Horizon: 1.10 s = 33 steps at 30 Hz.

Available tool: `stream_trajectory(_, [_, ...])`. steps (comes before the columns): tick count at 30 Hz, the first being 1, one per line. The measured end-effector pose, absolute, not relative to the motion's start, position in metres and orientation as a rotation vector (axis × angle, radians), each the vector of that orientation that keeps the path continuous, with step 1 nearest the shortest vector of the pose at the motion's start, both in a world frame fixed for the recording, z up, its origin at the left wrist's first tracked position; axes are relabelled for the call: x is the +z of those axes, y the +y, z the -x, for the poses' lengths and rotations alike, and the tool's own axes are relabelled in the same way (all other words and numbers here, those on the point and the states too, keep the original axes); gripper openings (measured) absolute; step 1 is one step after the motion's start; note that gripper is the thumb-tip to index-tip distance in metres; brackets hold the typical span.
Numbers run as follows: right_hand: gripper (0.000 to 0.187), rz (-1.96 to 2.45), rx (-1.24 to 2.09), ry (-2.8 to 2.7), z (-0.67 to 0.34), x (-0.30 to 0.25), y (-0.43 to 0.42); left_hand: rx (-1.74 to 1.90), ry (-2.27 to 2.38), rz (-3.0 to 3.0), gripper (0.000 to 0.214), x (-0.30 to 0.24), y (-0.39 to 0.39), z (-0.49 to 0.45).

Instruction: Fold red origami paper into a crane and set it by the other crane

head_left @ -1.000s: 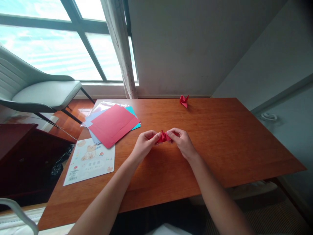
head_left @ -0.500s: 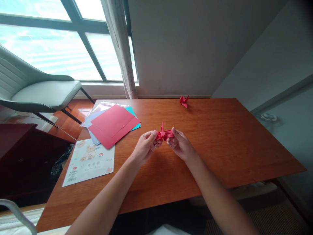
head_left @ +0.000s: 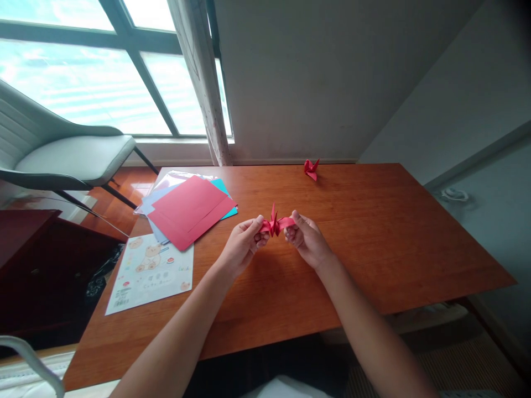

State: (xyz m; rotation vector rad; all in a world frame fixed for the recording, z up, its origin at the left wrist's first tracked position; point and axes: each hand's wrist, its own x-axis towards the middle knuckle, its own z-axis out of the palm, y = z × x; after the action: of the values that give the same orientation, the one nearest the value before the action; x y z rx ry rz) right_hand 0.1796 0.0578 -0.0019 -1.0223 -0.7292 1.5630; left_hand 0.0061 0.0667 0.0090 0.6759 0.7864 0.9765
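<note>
A small red paper crane (head_left: 275, 224) is held just above the wooden table (head_left: 373, 243), stretched between both hands. My left hand (head_left: 241, 247) pinches its left wing with thumb and fingers closed. My right hand (head_left: 306, 241) pinches its right wing the same way. One pointed tip of the crane stands up between the two hands.
A second red paper crane (head_left: 311, 168) rests at the far edge by the wall. A stack of coloured sheets with red paper (head_left: 191, 209) on top lies at the left, a printed bear sheet (head_left: 151, 271) nearer me. A grey chair (head_left: 66, 157) stands by the window.
Both hands have drawn slightly apart and turned palms upward, spreading the crane's wings; a pointed tip of it now stands up between them.
</note>
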Motion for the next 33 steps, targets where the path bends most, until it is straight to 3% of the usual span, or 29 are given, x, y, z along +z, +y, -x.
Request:
stream_trajectory(3, [0.043, 1.041, 1.536, -0.911, -0.1781, -0.0008, 0.0551, 0.964, 0.83, -0.656, 0.036, 0.0047, 0.0668, -0.006])
stream_trajectory(10, [0.036, 1.256, 1.119, -1.403, -0.1716, -0.0025, 0.05, 0.912, 0.903, -0.678, 0.036, 0.0089, 0.0649, -0.0071])
stream_trajectory(33, [0.029, 1.194, 1.505, -1.108, -0.1724, 0.001, 0.0519, 0.855, 0.794, -0.541, 0.031, 0.0032, 0.0676, -0.0028])
